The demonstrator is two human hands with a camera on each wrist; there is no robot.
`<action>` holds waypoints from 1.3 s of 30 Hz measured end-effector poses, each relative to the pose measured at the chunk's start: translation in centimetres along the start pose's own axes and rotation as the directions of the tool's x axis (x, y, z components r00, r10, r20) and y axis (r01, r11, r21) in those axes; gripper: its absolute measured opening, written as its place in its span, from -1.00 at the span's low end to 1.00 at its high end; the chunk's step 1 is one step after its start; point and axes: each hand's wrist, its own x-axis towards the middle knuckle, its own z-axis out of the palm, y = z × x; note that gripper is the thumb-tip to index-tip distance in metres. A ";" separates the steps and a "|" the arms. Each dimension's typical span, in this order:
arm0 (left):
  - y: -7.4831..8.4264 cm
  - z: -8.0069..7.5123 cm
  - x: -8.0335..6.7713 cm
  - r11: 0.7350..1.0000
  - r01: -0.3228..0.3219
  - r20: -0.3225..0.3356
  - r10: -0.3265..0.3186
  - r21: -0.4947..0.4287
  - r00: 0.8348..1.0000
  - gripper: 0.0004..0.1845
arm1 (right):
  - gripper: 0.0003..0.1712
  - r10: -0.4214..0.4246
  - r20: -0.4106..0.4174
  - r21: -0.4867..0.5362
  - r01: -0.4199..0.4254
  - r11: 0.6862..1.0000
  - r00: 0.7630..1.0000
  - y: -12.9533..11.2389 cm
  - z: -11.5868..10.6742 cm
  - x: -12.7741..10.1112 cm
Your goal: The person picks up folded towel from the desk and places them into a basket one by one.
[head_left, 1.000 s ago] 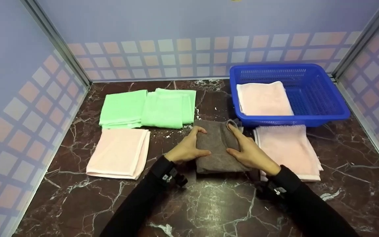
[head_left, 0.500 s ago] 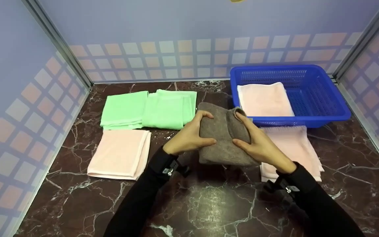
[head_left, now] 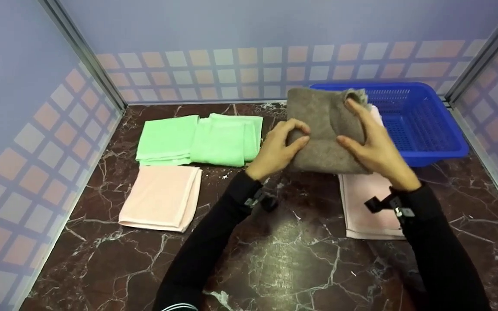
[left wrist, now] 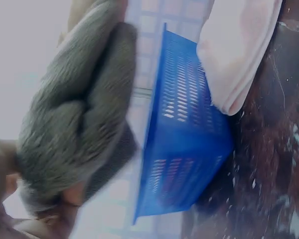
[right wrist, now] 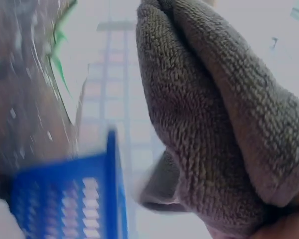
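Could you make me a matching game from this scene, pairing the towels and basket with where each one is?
Things:
1. grey towel
2. green towels
3. blue basket
4. left pink towel

Places:
A. back right of the table
B. held up by both hands
C. front left, alone
D. back left, side by side

Pairs: 1-B, 2-D, 3-A, 4-C

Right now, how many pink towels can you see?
3: one pink towel front left on the table, one under the right wrist, one in the blue basket, mostly hidden behind the gray towel. More may be hidden.
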 end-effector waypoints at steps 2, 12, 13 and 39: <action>0.0 1.1 1.2 0.999 0.008 0.001 -0.008 -0.032 1.000 -0.60 | -0.11 0.014 -0.046 -0.008 -0.015 1.000 0.999 0.9 -1.1 0.6; -1.2 5.7 4.3 0.983 -0.043 -0.049 0.035 -0.180 0.998 -0.62 | -0.13 0.078 -0.194 -0.029 -0.086 0.996 0.978 6.0 -3.9 2.2; -1.4 6.1 4.5 0.985 -0.049 -0.046 0.041 -0.165 0.998 -0.64 | -0.14 0.080 -0.196 -0.028 -0.087 0.996 0.977 6.5 -4.0 2.3; -2.8 8.6 3.9 0.654 -0.149 0.230 -0.040 0.741 0.972 -0.44 | 0.00 0.624 0.333 -0.622 -0.332 0.709 0.707 10.9 -4.1 3.9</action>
